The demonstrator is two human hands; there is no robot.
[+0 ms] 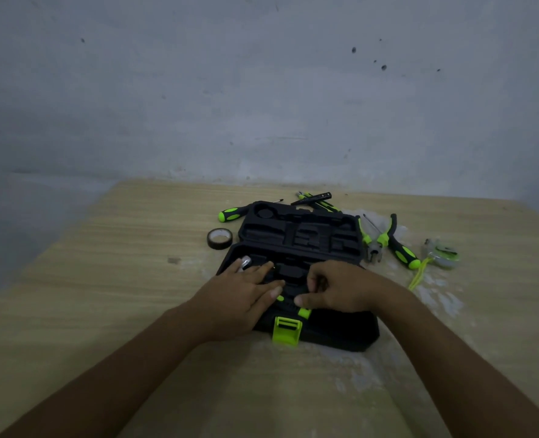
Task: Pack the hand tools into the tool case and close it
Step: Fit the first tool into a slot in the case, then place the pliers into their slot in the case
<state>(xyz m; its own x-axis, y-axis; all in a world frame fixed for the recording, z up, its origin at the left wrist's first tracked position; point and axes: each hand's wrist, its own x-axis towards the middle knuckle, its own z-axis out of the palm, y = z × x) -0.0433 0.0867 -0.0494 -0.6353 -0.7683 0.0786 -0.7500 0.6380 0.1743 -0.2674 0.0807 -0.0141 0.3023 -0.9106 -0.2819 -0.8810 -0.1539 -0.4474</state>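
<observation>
The black tool case lies open on the wooden table, its moulded lid half at the back and a green latch at its near edge. A tool with a silver head and a green-marked handle lies across the near half, mostly hidden under my hands. My left hand rests flat on it with fingers spread. My right hand is curled, fingers bent down onto the tool's handle end.
Around the case lie a green-handled screwdriver, a roll of dark tape, a black pen-like tool, two pairs of green-handled pliers and a tape measure with a green strap. A grey wall stands behind the table.
</observation>
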